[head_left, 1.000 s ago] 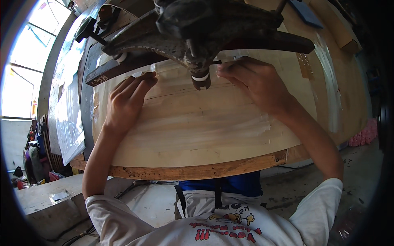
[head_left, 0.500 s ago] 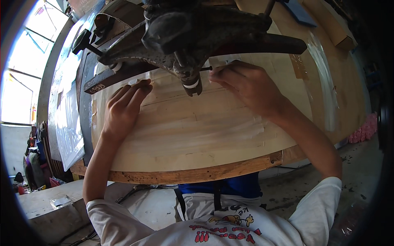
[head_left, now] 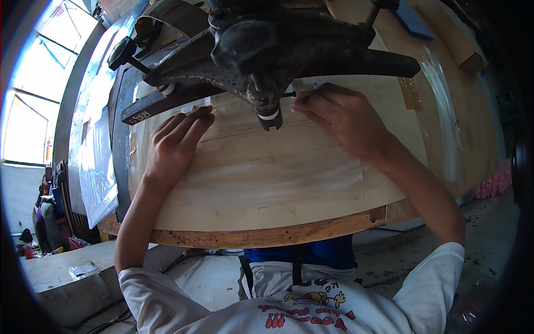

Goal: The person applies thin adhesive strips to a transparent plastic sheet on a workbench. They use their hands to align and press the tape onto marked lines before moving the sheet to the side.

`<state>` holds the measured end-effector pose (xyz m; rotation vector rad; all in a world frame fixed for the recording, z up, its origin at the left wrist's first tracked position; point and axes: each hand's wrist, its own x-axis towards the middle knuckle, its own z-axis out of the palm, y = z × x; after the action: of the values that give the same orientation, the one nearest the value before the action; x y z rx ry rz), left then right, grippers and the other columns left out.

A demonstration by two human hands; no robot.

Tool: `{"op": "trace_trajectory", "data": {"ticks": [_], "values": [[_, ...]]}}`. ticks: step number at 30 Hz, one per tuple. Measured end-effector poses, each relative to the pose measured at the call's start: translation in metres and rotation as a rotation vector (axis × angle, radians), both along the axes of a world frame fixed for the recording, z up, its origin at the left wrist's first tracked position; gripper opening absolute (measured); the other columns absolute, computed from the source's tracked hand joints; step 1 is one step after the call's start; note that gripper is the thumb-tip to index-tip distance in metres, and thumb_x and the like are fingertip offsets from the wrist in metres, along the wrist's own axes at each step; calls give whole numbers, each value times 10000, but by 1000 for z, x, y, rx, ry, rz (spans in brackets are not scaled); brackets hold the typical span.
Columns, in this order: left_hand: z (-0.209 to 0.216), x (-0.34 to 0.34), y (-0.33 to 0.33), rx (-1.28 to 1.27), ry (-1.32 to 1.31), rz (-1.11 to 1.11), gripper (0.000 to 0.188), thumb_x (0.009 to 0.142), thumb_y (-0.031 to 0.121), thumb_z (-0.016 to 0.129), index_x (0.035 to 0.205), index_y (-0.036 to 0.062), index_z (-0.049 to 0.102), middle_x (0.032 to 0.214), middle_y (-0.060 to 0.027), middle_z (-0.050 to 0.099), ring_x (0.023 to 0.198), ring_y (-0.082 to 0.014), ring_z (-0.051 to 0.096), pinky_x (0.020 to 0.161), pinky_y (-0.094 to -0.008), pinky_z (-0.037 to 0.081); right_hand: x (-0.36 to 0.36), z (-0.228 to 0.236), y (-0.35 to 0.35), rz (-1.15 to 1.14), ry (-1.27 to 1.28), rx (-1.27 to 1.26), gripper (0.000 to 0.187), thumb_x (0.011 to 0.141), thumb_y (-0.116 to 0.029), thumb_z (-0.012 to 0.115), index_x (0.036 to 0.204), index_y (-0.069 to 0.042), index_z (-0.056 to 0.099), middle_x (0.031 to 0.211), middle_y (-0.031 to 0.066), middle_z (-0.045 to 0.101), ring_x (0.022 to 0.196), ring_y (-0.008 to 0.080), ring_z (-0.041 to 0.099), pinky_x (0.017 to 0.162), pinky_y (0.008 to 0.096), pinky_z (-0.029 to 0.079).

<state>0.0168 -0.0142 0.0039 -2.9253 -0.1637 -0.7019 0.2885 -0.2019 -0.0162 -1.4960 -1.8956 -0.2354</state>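
Note:
My left hand (head_left: pixel 173 143) is closed, thumb and fingers pressed together just in front of a long dark bar (head_left: pixel 158 106). My right hand (head_left: pixel 347 116) is pinched too, its fingertips beside a small dark pin that sticks out of a dark metal machine (head_left: pixel 245 47). Shiny clear plastic shows near the fingers of both hands, but what they grip is too thin or hidden to make out. Between the hands, the machine's lower tip, a notched post with a white ring (head_left: pixel 269 117), hangs over the pale board (head_left: pixel 267 172).
A wooden edge (head_left: pixel 267 237) borders the table in front of me. Clear plastic sheets (head_left: pixel 97 172) lie at the left, and a strip of clear film (head_left: pixel 443 111) at the right. A blue flat block (head_left: pixel 410 19) and a cardboard box (head_left: pixel 450 36) sit at the far right.
The whole view has shifted slightly, so the machine and table appear a little further right. Both hands keep their pinched pose and nearly the same place by the bar.

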Motion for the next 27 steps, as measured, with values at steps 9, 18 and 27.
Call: {"op": "trace_trajectory", "data": {"ticks": [9,18,27], "values": [[-2,0,1,-23,-18,3,311,776,-47,671,1074,33,707,1143,-114,757,909,-256,740,816,-353,607,0,-1,0,-4,4,-1,145,894,-106,781,978,-12,710,868,98,724,769,263,714,691,375,601],[-1,1,1,-12,-30,-6,305,776,-36,680,1071,33,708,1142,-115,757,896,-256,741,811,-356,607,1,6,-4,-6,-8,-107,158,948,-140,674,1064,-39,711,946,107,733,877,281,731,787,387,606],[-2,-1,2,-28,-14,-3,312,776,-33,677,1079,36,706,1154,-112,756,911,-256,745,813,-355,606,2,3,-3,12,-27,-75,170,922,-106,674,1071,-35,715,968,108,741,898,280,737,802,382,610]]}}
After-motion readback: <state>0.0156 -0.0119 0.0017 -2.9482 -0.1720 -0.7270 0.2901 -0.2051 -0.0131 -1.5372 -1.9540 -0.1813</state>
